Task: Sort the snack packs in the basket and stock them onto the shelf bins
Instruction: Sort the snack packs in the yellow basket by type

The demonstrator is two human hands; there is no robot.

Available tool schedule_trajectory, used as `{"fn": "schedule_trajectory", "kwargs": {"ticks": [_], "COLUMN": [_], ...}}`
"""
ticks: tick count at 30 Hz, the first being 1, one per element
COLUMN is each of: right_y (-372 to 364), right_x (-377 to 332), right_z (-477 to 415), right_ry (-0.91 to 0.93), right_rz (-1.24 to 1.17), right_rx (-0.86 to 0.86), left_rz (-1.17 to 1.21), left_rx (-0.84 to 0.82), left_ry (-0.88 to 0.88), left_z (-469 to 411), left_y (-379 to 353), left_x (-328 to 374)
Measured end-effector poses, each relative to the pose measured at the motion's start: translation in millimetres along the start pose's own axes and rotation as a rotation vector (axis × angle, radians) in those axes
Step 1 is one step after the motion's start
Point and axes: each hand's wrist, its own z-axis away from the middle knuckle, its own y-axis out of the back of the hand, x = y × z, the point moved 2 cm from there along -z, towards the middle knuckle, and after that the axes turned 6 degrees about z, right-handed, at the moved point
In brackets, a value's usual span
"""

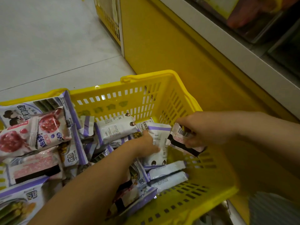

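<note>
Fingers [192,142] of the right hand [206,127] were curled round a pink pack [180,138] with a barcode and a black band, holding it clear of the heap near the basket's right wall. The left hand [143,143] pinched the left edge of a purple-edged pack [160,135], thumb across its face. Its other fingers were hidden behind the wrapper, so how firm that hold was could not be told.

Biggest in view was the yellow shelf unit [170,46] with its white ledge [227,46]. The bins [276,38] above the ledge were dark and blurred, their contents unreadable. Beside the unit sat the yellow basket [129,101]. Its left half was piled with mixed snack packs [73,151]: purple-edged ones, and pink berry packs [47,125] on top. The right half was nearly bare plastic. Both held packs were just beside each other and looked to be touching.

My judgement was that sorting was under way and no pack had yet reached a bin. The main risk lay in the slick wrappers. A pack held only by its edge could slide free on the lift and drop back among the wrong kind. With both hands full and the bins hard to read, a pack could also land in the wrong bin.
</note>
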Motion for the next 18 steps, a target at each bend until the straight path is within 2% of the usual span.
{"fn": "schedule_trajectory", "kwargs": {"ticks": [3,6,10,14,18], "right_y": [0.6,1.2,1.6,-0.4,-0.7], "right_x": [-0.4,-0.6,-1.9,-1.9,-1.3], "right_z": [1.7,2.6,3.4,4.4,1.9], "right_ry": [-0.004,0.004,0.007,-0.003,-0.002], "right_rz": [-0.021,-0.019,-0.034,-0.003,-0.001], "right_rx": [-0.003,0.006,-0.003,0.0,0.016], "left_rz": [-0.142,-0.26,-0.402,-0.703,-0.758], "left_rx": [0.113,0.125,0.233,0.213,0.202], "left_ry": [-0.007,-0.008,-0.015,-0.076,-0.171], "left_z": [6.0,12.5,18.9,21.0,10.6], "left_y": [0.1,-13.5,-29.1,-44.1,-53.6], "left_x": [4.7,17.9,31.9,29.0,17.9]}}
